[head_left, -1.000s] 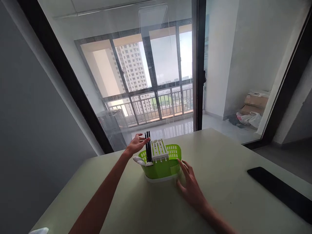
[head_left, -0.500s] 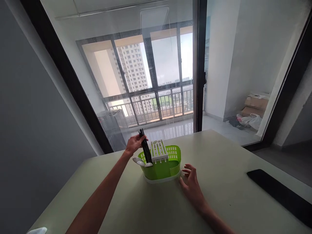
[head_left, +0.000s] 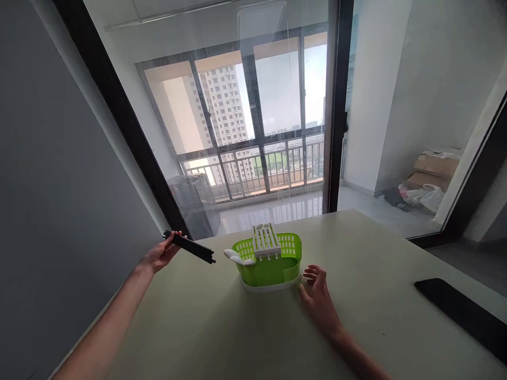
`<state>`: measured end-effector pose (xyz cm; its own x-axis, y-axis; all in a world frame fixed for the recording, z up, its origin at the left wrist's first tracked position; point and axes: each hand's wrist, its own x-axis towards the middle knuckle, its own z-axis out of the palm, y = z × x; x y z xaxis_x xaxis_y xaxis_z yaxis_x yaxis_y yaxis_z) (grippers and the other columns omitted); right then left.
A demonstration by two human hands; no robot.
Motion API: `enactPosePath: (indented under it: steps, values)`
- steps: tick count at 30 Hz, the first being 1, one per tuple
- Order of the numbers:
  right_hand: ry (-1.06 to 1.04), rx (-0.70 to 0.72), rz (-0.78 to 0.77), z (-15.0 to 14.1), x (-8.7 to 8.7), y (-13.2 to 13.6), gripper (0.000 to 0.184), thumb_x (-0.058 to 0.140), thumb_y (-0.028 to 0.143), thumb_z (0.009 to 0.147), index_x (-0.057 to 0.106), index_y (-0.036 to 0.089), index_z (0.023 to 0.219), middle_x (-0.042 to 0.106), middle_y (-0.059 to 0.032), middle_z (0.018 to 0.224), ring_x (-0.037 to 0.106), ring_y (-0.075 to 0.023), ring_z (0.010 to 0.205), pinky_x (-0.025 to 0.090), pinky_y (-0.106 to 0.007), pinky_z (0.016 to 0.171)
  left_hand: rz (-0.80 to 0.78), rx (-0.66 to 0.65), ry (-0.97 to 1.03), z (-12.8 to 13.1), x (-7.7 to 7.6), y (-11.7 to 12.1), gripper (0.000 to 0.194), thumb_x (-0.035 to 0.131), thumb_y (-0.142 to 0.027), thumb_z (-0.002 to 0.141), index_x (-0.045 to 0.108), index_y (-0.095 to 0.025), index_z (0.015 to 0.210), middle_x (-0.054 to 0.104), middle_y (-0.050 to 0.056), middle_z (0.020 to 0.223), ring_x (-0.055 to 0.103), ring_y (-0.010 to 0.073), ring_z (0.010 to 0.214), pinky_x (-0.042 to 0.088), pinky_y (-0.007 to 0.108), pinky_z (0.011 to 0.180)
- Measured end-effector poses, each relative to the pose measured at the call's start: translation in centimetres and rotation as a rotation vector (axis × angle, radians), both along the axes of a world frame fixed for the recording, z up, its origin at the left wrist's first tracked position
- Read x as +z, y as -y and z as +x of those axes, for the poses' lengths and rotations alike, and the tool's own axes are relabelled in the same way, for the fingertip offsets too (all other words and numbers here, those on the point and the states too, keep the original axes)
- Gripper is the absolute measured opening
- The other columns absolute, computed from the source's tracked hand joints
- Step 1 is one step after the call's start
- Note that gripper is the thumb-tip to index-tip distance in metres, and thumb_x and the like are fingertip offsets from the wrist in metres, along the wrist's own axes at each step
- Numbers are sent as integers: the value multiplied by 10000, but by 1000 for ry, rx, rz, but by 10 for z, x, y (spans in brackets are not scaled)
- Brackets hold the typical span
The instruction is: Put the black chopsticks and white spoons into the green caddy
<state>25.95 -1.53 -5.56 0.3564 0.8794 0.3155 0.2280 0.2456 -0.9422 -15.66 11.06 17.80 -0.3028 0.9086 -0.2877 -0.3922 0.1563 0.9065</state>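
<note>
A bundle of black chopsticks [head_left: 195, 249] is gripped near one end by my left hand [head_left: 161, 254], out to the left of the basket and above the table. The green plastic basket [head_left: 263, 273] has slotted walls and a white base. Across its top sits a white slotted rack [head_left: 266, 240] with small hooks along its front. White spoons [head_left: 236, 257] lean out over the basket's left rim. Beside the basket's right end is my right hand [head_left: 316, 290], fingers curved and apart, with nothing in it; whether its fingertips touch the base I cannot tell.
The pale table [head_left: 206, 327] spreads around the basket. A long black flat object [head_left: 461, 311] lies on its right side. Beyond the far edge stands a glass sliding door with a dark frame [head_left: 336, 105]. Cardboard boxes [head_left: 438, 164] and plastic bags lie on the floor behind.
My left hand has drawn the chopsticks out of the basket and carried them left, tipping them from near upright to nearly level. My right hand stays beside the basket. The view has shifted slightly.
</note>
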Motion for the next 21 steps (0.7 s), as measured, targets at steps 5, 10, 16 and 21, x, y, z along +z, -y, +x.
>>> enactPosePath:
  steps: [5,10,16,21]
  values:
    - [45,-1,-59,3,1,4,472,564,444,867,335,286,1248,559,-87,1172,605,-271,1101,533,-459,928,-379,-387,-258,-30,-27,38,400,925,-291,648,749,-128,968,787,155,989,782,341,843,647,400,791]
    - [67,-12,-100,5,2,9,487,568,474,833,350,286,1225,588,-78,1154,619,-275,1078,519,-461,932,-470,-836,-704,-42,-46,52,479,929,-521,556,762,-169,836,785,138,1070,768,306,929,619,323,785]
    - [81,-9,-110,7,0,9,476,580,490,832,381,283,1212,617,-71,1147,634,-271,1084,516,-442,934,-520,-841,-810,-52,-69,53,488,954,-521,432,735,-177,700,792,181,900,766,313,708,629,382,630]
    - [93,3,-126,9,-3,9,457,583,497,845,396,275,1198,621,-81,1161,644,-270,1080,517,-438,940,-548,-775,-893,-58,-81,52,463,982,-384,321,664,-190,596,735,136,660,702,309,509,610,437,502]
